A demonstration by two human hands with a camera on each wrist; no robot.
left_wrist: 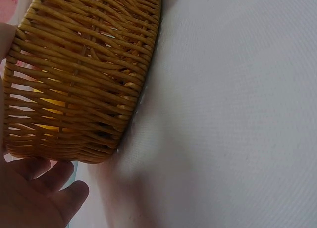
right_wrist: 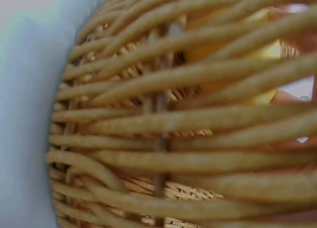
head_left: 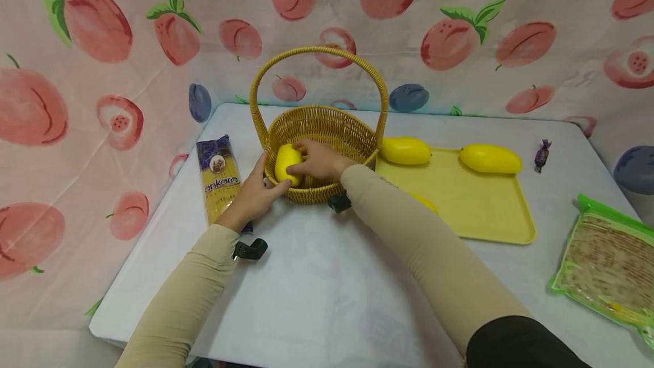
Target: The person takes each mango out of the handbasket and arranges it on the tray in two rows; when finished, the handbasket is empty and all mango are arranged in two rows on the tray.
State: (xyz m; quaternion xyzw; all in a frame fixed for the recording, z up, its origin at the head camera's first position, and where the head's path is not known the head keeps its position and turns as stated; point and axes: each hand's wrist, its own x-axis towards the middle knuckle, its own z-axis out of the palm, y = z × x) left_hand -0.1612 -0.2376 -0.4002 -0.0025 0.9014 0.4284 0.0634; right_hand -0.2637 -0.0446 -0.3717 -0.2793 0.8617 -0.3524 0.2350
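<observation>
A yellow mango (head_left: 287,162) is inside the left end of a wicker basket (head_left: 311,195) with a tall arched handle. My right hand (head_left: 323,160) reaches over the basket's right side and holds the mango between thumb and fingers. My left hand (head_left: 256,193) grips the basket at its left rim, thumb over the edge beside the mango. In the left wrist view, the fingers (left_wrist: 54,181) of that hand lie against the outside of the woven wall (left_wrist: 89,84). Through the weave in the right wrist view, yellow of the mango (right_wrist: 223,54) shows.
Right of the basket lies a yellow tray (head_left: 490,209) with a mango (head_left: 406,151), another mango (head_left: 491,159) and a yellow piece (head_left: 425,202) mostly hidden by my right sleeve. Spaghetti (head_left: 219,178) lies left; a wrapped candy (head_left: 543,155) and a bagged flatbread (head_left: 608,260) lie far right.
</observation>
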